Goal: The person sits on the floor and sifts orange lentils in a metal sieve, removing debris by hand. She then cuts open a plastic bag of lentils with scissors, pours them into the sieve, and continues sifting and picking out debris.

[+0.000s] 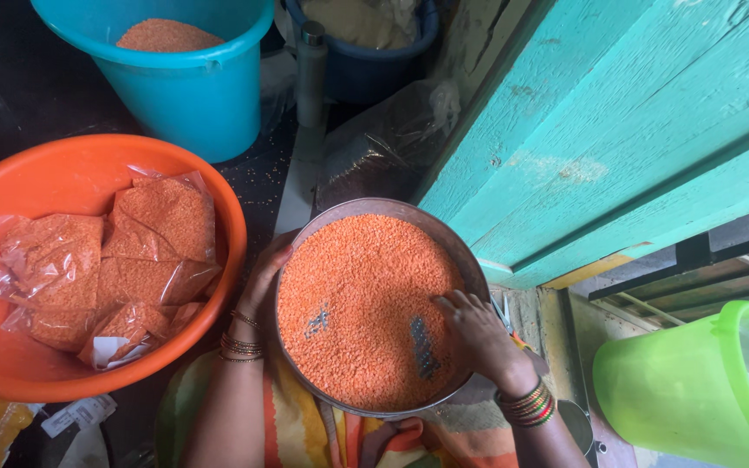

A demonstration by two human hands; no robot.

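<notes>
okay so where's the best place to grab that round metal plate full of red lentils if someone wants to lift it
Grip the round metal plate at its rim on opposite sides and keep it level. It is shallow and heaped with loose lentils. The left hand already cups the left rim.

My dull metal tray (461, 251) carries matt, grainy lentils (366, 303); at 9 o'clock, a glossy plastic basin (62, 173) with shiny clear bags (162, 217).

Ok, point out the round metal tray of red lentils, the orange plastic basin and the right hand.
Round metal tray (470, 269), head view, bare right rim.
Orange plastic basin (36, 178), head view, inner wall.
Right hand (478, 334), head view, back of hand.
</notes>
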